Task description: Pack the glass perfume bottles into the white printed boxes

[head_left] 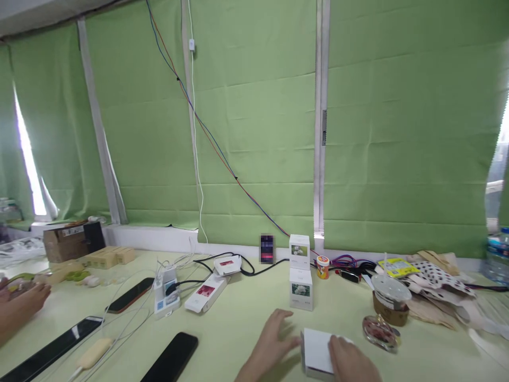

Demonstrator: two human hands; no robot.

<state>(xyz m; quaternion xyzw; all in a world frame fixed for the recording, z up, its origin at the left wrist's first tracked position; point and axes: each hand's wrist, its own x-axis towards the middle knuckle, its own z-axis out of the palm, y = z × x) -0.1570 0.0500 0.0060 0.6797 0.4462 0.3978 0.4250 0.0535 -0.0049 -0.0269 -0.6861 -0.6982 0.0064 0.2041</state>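
Observation:
A small white box [317, 347] lies on the table in front of me at the bottom of the view. My right hand [352, 359] grips its right side, fingers over the top face. To the left is my left hand [274, 339], fingers apart and curved, the thumb reaching close to the box's left edge; whether it touches cannot be made out. Just beyond, two white boxes with flower pictures are stacked, an upper box [299, 251] on a lower box [301, 289]. The far side of my right hand's grip is hidden.
Another person's hand [29, 302] is at the far left. Around lie a black phone [170, 358], power strip [167, 294], cables, a flattened white carton [207, 292], an orange jar [323, 267], a lidded bowl [392, 297] and a clear red-toned ornament [379, 332].

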